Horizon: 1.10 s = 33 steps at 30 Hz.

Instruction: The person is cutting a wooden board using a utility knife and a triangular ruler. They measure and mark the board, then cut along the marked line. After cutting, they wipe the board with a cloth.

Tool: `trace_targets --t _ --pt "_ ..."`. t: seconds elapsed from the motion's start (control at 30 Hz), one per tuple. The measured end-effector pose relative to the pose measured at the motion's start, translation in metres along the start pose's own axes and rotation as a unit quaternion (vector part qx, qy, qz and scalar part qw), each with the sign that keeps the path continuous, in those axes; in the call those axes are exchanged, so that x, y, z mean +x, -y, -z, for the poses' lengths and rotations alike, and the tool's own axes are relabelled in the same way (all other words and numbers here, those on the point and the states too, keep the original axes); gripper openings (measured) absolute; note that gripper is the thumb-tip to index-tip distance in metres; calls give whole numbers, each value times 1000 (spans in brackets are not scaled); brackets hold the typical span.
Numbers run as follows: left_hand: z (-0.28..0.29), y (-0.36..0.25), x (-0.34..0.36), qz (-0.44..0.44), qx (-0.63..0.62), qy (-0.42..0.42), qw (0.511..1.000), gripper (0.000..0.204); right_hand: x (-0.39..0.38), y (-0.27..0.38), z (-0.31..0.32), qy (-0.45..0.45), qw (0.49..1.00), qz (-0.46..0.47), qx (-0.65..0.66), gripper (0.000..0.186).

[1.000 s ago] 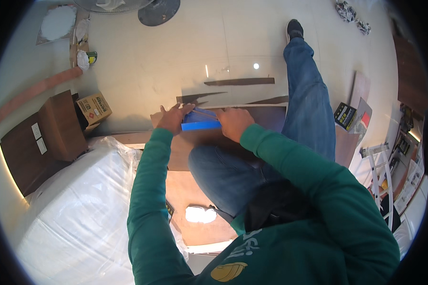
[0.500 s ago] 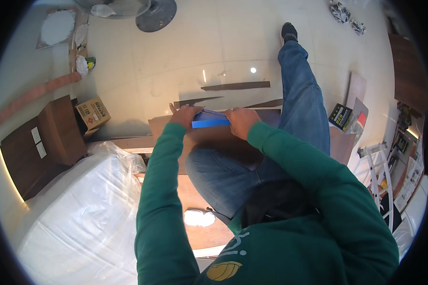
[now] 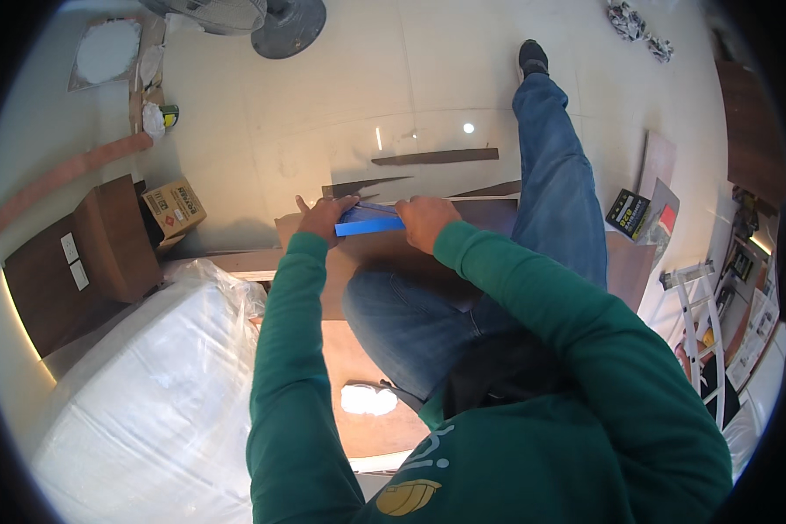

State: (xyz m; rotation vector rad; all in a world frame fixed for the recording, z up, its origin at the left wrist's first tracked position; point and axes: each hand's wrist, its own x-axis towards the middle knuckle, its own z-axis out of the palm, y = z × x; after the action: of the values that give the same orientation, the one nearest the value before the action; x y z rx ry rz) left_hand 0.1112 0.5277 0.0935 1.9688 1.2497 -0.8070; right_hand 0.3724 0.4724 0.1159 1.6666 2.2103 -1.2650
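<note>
Head view: we see both bare hands meeting over a brown board (image 3: 367, 266), near its far edge, with a blue piece (image 3: 369, 227) between them. That piece shows a straight, bright near face; what kind of tool or part it is, we cannot tell. Our left hand (image 3: 323, 215) covers its left end, thumb splayed away; the fingertips are too small to read, so we cannot tell whether this grip clamps or only presses. Our right hand (image 3: 428, 224) has its fingers curled in, its grip together on the right end of the blue piece. Whether the blue piece rests flat on the board or sits just above it, we cannot tell.

We judge the step in hand to be working or setting the blue piece against the board, two-handed, near the far edge. As we see it, the next move calls for even pressure from both hands and a straight line along that edge, with the board held firm.

Our bent knee (image 3: 389, 314) is over the near part of the board. Beyond the far edge, a long dark strip (image 3: 435, 157) lies on the floor (image 3: 323, 105), well apart from the hands.
</note>
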Motion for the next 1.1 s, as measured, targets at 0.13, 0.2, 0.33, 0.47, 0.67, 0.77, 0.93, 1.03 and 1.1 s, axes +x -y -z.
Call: trace_targets --t 0.13,0.2,0.33,0.47,0.67,0.77,0.93,1.03,1.1 --pt "2 -13 -12 -60 36 -37 997 73 -25 3 10 12 999 -17 24 29" --pt "-9 -12 -1 -43 24 -36 998 74 -22 -4 8 20 999 -19 16 29" --pt "10 -22 14 -5 17 32 999 72 -14 -11 7 18 1000 -13 3 28" --pt "-15 -18 3 -45 -48 -63 996 75 -23 -11 15 19 1000 -12 14 27" --pt "8 -29 13 -11 -16 37 999 85 -19 -19 11 13 1000 -15 14 24" --pt "-12 -35 5 -40 -51 -1 998 85 -35 -22 9 -2 999 -32 21 24" --pt "5 -58 23 -24 -3 28 999 84 -30 -44 14 6 999 -24 -25 24" --pt "-7 -67 19 -82 -33 -29 996 85 -48 -52 20 1 999 -44 18 22" --pt "-14 -60 39 -63 -48 23 997 87 -41 -55 17 8 999 -49 3 22"
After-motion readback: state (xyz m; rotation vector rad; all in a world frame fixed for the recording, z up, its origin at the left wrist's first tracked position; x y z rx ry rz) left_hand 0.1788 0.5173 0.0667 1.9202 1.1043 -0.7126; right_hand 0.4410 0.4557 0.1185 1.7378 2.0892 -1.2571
